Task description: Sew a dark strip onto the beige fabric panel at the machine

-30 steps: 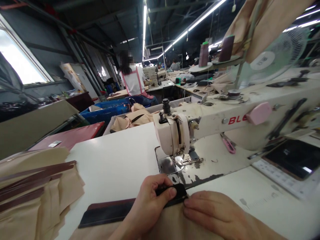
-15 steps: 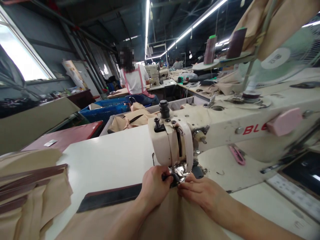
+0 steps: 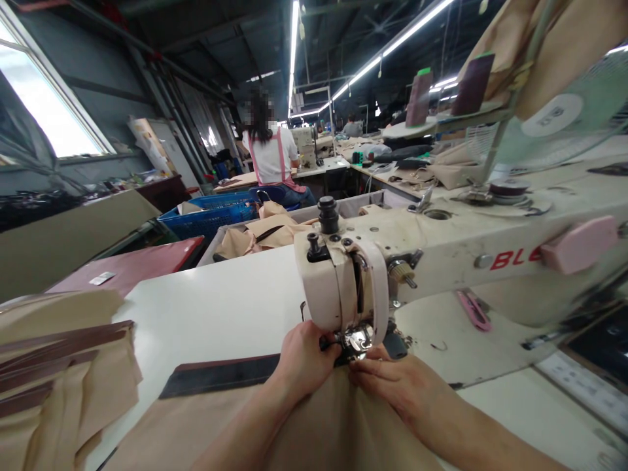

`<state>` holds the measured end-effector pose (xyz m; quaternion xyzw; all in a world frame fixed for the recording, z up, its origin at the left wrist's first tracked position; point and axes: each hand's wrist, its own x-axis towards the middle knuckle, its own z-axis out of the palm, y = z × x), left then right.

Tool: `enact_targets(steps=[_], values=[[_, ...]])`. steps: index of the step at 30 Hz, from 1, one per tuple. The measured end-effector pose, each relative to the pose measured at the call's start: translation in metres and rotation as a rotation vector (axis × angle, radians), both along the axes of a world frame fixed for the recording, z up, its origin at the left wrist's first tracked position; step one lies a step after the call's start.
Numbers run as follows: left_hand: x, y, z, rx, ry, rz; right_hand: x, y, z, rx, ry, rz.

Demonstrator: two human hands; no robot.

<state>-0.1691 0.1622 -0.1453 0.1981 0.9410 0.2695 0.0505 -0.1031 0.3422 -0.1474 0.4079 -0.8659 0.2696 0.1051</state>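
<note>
Left hand point(image 3: 304, 358) curled, fingertips pinching the end of the dark strip point(image 3: 220, 375) right at the presser foot point(image 3: 357, 340). Right hand point(image 3: 392, 379) close beside it on the other side of the foot, fingers pressed together, tips down on the tan fabric point(image 3: 314, 432) at the same spot; whether pinching or only pressing, cannot tell. Strip flat on the white table point(image 3: 216, 314), running left from the foot along the far edge of the fabric, its far end clear of both hands. Fabric spread under both forearms, down to the bottom edge of the view. Needle end of the cream sewing machine point(image 3: 343, 281) directly above the fingertips, arm stretching off to the right with red lettering on its side. Pink snips point(image 3: 471, 310) on the machine bed, well to the right of the hands. Stack of tan pieces with dark strips point(image 3: 59, 366) at the left table edge, apart from the hands. Behind the table a bin of tan pieces point(image 3: 260, 232) and a blue crate point(image 3: 216, 212). Farther back a person point(image 3: 272, 154) seated at another machine, back turned. Two thread cones point(image 3: 446, 91) on a stand at upper right, fan point(image 3: 564, 124) beside them.
</note>
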Motion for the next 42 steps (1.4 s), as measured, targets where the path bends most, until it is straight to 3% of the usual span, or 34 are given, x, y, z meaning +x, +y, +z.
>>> enact_targets(steps=[5, 8, 12, 14, 18, 20, 22, 26, 28, 31, 33, 37, 42], values=[[-0.004, 0.001, 0.002, -0.030, 0.037, 0.005, -0.001, -0.001, -0.002, -0.037, -0.060, -0.013], [0.014, -0.003, 0.005, -0.052, 0.102, -0.006, 0.000, -0.001, -0.002, -0.063, -0.078, -0.054], [0.067, -0.040, -0.007, -0.213, 0.566, -0.107, 0.017, 0.005, 0.001, -0.105, -0.129, -0.225], [0.088, -0.071, -0.018, -0.355, 0.712, -0.057, 0.035, 0.009, 0.000, -0.165, -0.321, -0.281], [0.086, -0.124, -0.023, -0.571, 0.502, -0.045, 0.070, 0.003, -0.012, -0.541, -0.978, -0.402], [0.068, -0.134, -0.016, -0.575, 0.366, -0.093, 0.080, -0.005, -0.016, -0.668, -1.091, -0.441], [0.050, -0.136, -0.007, -0.553, 0.275, -0.162, 0.084, -0.012, -0.015, -0.699, -1.133, -0.474], [0.046, -0.121, 0.004, -0.509, 0.299, -0.144, 0.082, -0.016, -0.004, -0.745, -1.217, -0.445], [0.069, -0.100, 0.003, -0.407, 0.443, -0.113, 0.081, -0.016, 0.001, -0.740, -1.197, -0.439], [0.118, -0.057, -0.007, -0.070, 0.636, -0.197, 0.080, -0.016, 0.006, -0.716, -1.150, -0.458], [0.146, -0.028, -0.018, 0.067, 0.719, -0.155, 0.079, -0.017, 0.008, -0.710, -1.133, -0.476], [0.169, 0.007, -0.034, 0.094, 0.780, -0.007, 0.079, -0.016, 0.010, -0.684, -1.127, -0.515], [0.167, 0.009, -0.033, 0.099, 0.848, -0.019, 0.077, -0.015, 0.007, -0.689, -1.123, -0.487]])
